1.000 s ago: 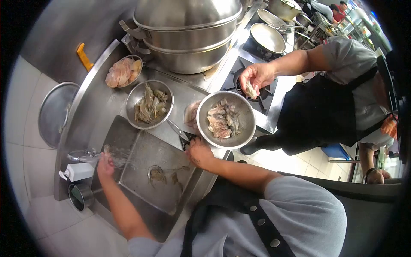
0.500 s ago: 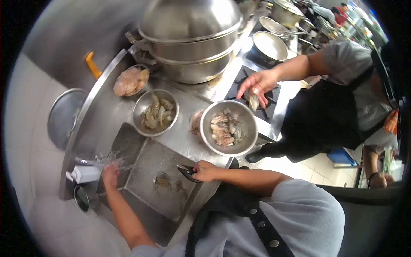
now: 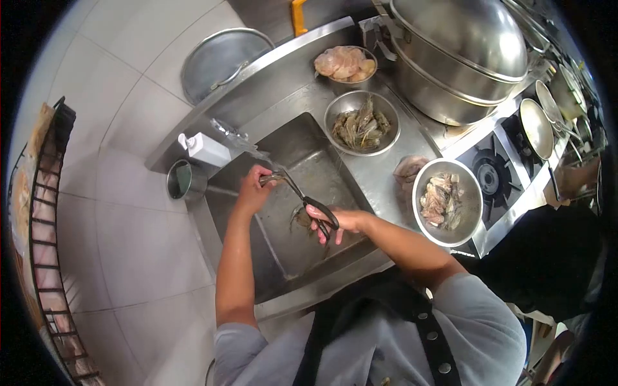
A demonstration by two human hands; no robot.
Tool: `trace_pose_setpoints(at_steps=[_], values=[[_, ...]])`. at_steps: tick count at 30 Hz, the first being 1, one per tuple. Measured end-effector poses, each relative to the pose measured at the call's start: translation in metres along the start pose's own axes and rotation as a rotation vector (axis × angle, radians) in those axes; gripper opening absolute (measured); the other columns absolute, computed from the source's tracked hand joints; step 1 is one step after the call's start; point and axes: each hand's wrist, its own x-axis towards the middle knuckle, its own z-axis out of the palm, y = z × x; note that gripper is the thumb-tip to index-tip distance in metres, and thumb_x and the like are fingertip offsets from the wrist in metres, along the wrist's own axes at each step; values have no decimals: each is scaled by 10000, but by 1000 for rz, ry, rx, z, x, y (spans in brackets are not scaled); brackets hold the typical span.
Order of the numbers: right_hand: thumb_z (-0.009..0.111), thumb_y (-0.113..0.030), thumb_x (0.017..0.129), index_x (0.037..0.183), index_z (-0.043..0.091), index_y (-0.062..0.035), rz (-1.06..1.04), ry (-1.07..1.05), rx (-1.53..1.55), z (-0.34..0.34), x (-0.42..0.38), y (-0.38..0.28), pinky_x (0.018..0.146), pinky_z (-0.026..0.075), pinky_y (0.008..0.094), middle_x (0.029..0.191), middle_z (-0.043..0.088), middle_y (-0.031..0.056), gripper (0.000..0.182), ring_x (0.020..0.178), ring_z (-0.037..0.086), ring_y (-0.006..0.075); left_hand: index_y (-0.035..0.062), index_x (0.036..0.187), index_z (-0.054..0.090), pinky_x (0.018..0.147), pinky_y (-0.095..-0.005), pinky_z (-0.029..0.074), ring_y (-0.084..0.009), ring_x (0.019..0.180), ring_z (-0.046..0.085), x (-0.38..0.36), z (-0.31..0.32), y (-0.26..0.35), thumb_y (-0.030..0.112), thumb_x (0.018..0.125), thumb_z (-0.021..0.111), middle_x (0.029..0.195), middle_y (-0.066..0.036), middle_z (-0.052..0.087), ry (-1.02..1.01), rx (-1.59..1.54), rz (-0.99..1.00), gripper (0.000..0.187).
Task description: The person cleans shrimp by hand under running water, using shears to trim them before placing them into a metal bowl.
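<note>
Steel worktop (image 3: 385, 175) borders the sink (image 3: 320, 165), above which the right hand (image 3: 341, 222) grips black-handled scissors (image 3: 310, 202), their blades reaching across to the shrimp (image 3: 273, 177) that the left hand (image 3: 253, 188) pinches in its fingertips, nearer the sink edge by the tap (image 3: 228, 130) than the right hand is.

Both forearms (image 3: 234, 270) outstretched, left hand (image 3: 253, 188) apparently in a pinch, right hand (image 3: 340, 221) half curled nearby.

Grey shirt (image 3: 479, 315), black studded apron (image 3: 360, 296)
</note>
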Motion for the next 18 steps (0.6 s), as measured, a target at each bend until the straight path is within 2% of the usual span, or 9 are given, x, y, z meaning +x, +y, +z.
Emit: trace_pose_setpoints(at_steps=[6, 7, 8, 10, 12, 13, 16, 17, 18], values=[[388, -865, 722, 882, 526, -73, -33, 44, -3, -3, 19, -4, 478, 470, 323, 661, 574, 28, 820, 617, 620, 156, 47, 1013, 511, 750, -261, 414, -113, 842, 480, -20, -5, 6, 70, 817, 666, 930, -33, 520, -101, -7, -68, 251], [492, -783, 759, 811, 532, -64, -56, 84, 74, -1, 17, -5, 436, 428, 282, 616, 558, 32, 722, 529, 592, 148, 47, 1013, 511, 750, -261, 414, -113, 842, 480, -22, -7, 9, 70, 817, 666, 930, -33, 520, -94, -8, -72, 251], [492, -783, 759, 811, 532, -64, -53, 78, 69, -1, 19, -3, 436, 428, 282, 616, 558, 32, 722, 529, 592, 148, 49, 1016, 513, 740, -257, 411, -111, 835, 472, -24, -9, 13, 74, 820, 665, 934, -28, 522, -100, 35, -97, 249], [573, -679, 795, 747, 529, -59, -109, 95, 100, -1, 21, -1, 411, 402, 248, 562, 531, 32, 624, 474, 562, 140, 52, 1020, 515, 730, -253, 407, -110, 828, 463, -27, -7, 8, 77, 823, 664, 937, -22, 523, -101, 75, -126, 248], [600, -634, 805, 724, 525, -58, -124, 125, 114, 5, 18, -2, 403, 396, 247, 544, 521, 32, 586, 455, 550, 142, 47, 976, 526, 575, -259, 377, -102, 626, 396, -29, 1, -8, 66, 792, 677, 829, -12, 519, -23, 12, 33, 238], [627, -588, 814, 700, 520, -57, -143, 160, 129, 8, 17, -3, 395, 389, 247, 527, 510, 33, 554, 436, 539, 144, 47, 976, 526, 575, -259, 377, -102, 626, 396, -29, 4, -18, 66, 792, 677, 829, -12, 519, -20, 12, 30, 238], [558, -655, 822, 747, 529, -63, -148, 206, 107, 11, 20, 10, 392, 376, 238, 549, 532, 39, 598, 462, 551, 137, 47, 997, 531, 575, -255, 390, -105, 607, 427, -27, 5, -27, 78, 808, 672, 845, -13, 538, -23, -55, 56, 238], [558, -655, 822, 747, 529, -63, -150, 204, 105, 9, 18, 16, 392, 376, 238, 549, 532, 39, 598, 462, 551, 137, 41, 1012, 529, 570, -253, 399, -102, 598, 449, -28, 5, -26, 86, 820, 665, 848, -20, 550, 46, -146, -70, 240], [490, -713, 814, 789, 538, -65, -103, 134, 163, 7, 16, 21, 421, 388, 248, 590, 555, 45, 651, 516, 574, 143, 35, 1027, 527, 564, -252, 409, -100, 589, 471, -28, 5, -26, 95, 831, 658, 852, -26, 562, 113, -236, -196, 243]])
